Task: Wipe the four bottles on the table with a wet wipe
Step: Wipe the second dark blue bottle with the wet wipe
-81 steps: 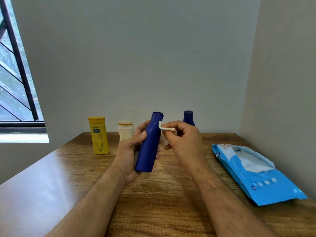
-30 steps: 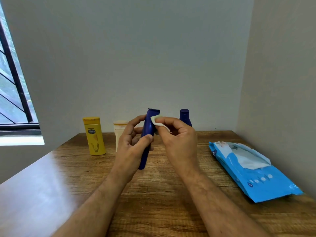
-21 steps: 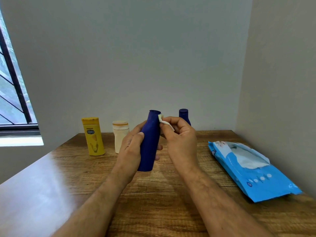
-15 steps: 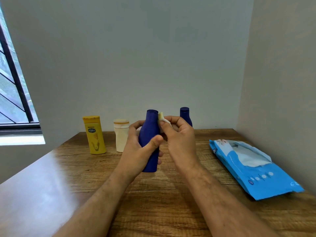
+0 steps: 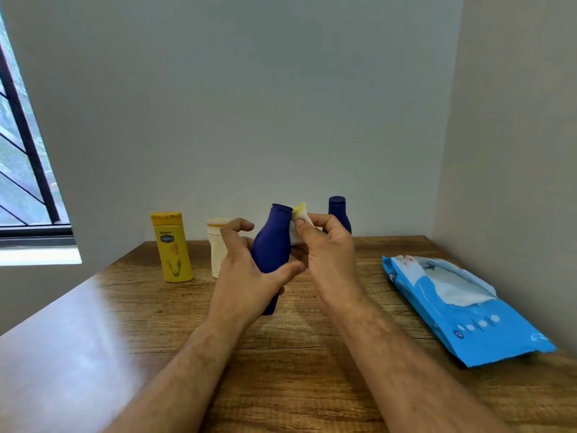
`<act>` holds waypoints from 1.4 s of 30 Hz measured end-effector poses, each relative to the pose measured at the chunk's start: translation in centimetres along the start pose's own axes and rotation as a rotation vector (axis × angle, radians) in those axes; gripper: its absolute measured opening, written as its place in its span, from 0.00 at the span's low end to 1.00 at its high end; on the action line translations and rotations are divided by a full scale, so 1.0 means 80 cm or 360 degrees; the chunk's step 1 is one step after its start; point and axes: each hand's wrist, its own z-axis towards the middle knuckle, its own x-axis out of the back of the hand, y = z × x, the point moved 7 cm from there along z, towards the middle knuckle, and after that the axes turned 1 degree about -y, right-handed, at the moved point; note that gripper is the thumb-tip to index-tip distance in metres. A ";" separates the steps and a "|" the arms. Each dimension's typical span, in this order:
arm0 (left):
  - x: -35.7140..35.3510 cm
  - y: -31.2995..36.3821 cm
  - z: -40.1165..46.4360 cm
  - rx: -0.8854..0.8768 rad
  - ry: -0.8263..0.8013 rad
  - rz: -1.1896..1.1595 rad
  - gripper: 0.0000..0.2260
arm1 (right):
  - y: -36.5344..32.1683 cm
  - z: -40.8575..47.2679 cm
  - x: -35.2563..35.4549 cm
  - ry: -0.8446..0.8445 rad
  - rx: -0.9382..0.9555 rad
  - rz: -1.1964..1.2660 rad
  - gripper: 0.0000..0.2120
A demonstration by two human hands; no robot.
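Note:
My left hand (image 5: 246, 279) holds a dark blue bottle (image 5: 272, 245) upright above the wooden table (image 5: 281, 364), thumb across its front, index finger lifted off. My right hand (image 5: 327, 257) pinches a small folded wet wipe (image 5: 299, 225), stained yellowish at its top, against the bottle's neck just below the cap. A second dark blue bottle (image 5: 338, 212) stands behind my right hand, mostly hidden. A yellow bottle (image 5: 171, 246) and a cream bottle (image 5: 215, 242) stand at the back left.
A blue pack of wet wipes (image 5: 462, 310) lies on the right of the table, its flap open with a white wipe showing. Walls close the back and right. A barred window (image 5: 22, 170) is at the left.
My left hand has turned the blue bottle and shifted its grip, the index finger now lifted. My right hand keeps rubbing the wipe around the bottle's neck near the cap.

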 end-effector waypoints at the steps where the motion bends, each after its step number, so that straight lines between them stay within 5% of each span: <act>1: 0.002 -0.003 0.001 0.0020 0.0034 0.0028 0.34 | -0.002 0.000 0.000 -0.0001 0.0002 0.0028 0.04; 10: 0.006 -0.008 0.002 0.0056 0.0096 0.0151 0.30 | -0.003 -0.003 0.000 0.0073 0.0125 -0.0273 0.02; 20: -0.018 -0.002 -0.007 0.0189 -0.0351 -0.0415 0.20 | 0.021 0.006 0.009 0.0111 -0.0249 0.0130 0.06; 28: -0.016 -0.013 0.000 0.0302 -0.0346 -0.0873 0.15 | 0.007 0.010 0.010 0.0086 -0.0205 0.0220 0.07; 35: -0.022 -0.011 -0.004 0.0312 -0.0517 -0.0822 0.15 | 0.017 0.011 0.016 0.0098 -0.0250 0.0119 0.07; 42: -0.015 -0.012 0.003 0.0419 -0.0353 -0.1192 0.15 | 0.012 0.010 0.018 0.0119 -0.0243 0.0159 0.04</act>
